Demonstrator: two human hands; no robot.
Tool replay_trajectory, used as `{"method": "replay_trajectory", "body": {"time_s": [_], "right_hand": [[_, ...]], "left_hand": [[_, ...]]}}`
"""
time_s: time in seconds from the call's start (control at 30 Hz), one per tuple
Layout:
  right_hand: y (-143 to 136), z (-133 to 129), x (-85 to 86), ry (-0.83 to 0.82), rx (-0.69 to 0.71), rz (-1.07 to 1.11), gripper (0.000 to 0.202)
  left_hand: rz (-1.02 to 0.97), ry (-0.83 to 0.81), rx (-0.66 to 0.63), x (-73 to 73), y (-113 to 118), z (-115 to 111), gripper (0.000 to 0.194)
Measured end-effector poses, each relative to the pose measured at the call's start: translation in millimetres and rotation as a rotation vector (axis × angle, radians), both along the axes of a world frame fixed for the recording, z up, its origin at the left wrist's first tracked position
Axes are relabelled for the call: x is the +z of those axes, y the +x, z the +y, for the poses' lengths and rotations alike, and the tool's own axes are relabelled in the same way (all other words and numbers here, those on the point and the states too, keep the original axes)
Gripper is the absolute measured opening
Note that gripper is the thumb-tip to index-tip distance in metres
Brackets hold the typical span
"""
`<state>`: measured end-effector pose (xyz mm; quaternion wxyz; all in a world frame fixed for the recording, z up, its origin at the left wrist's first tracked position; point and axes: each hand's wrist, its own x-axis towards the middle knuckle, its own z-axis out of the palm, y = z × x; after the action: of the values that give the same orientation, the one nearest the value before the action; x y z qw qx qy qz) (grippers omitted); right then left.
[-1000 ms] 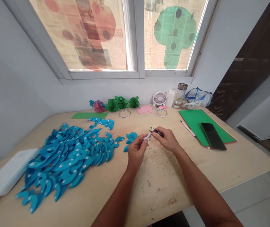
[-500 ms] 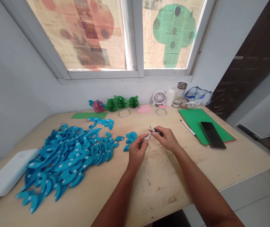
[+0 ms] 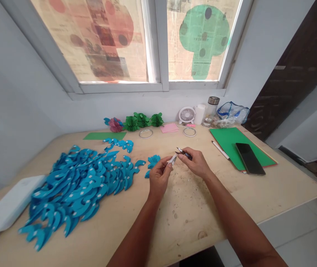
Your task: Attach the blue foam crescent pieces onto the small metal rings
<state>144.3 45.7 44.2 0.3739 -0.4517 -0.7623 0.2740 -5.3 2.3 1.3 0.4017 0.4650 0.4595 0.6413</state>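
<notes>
Head view, centre of frame: the left hand [image 3: 159, 177] pinches a white strip [image 3: 172, 160], probably light, flimsy, best held by its edges; the right hand [image 3: 196, 162] grips dark snips [image 3: 186, 154], likely stiff.

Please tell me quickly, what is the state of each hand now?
Left hand: closed, holding a small white piece.
Right hand: closed, holding a dark two-pointed tool, tips apart.

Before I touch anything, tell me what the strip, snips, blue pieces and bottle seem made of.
Strip: probably paper, matt white, given its thinness.
Snips: likely metal, dark finish, given slim, pointed tips.
Blue pieces: matt paper or thin foam; curved cutout shapes fit either.
Bottle: glass or clear plastic, being transparent; its lid looks like metal, grey and shiny.
</notes>
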Motion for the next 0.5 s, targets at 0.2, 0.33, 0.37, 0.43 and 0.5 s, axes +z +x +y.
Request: {"method": "replay_trajectory", "body": {"time_s": [0.2, 0.33, 0.37, 0.43, 0.5], "right_hand": [[-1.8, -2.4, 2.5, -0.014, 0.048, -0.034, 0.03], [-3.0, -3.1, 2.7, -0.016, 0.062, -0.029, 0.031], [-3.0, -3.1, 2.3, -0.015, 0.064, -0.027, 0.031], [-3.0, -2.9, 1.4, -0.014, 0.067, -0.027, 0.031], [-2.9, -2.7, 0.7, -0.016, 0.068, -0.029, 0.032]], "left_hand": [[-0.031, -0.004, -0.023, -0.6, 1.2, -0.3, 0.034], [-0.01, 0.004, -0.05, -0.2, 2.8, -0.4, 0.032], [0.001, 0.013, -0.059, 0.1, 3.1, -0.4, 0.032], [0.021, 0.028, -0.072, 0.6, 3.3, -0.5, 0.031], [0.034, 0.03, -0.073, 0.8, 3.2, -0.8, 0.031]]}}
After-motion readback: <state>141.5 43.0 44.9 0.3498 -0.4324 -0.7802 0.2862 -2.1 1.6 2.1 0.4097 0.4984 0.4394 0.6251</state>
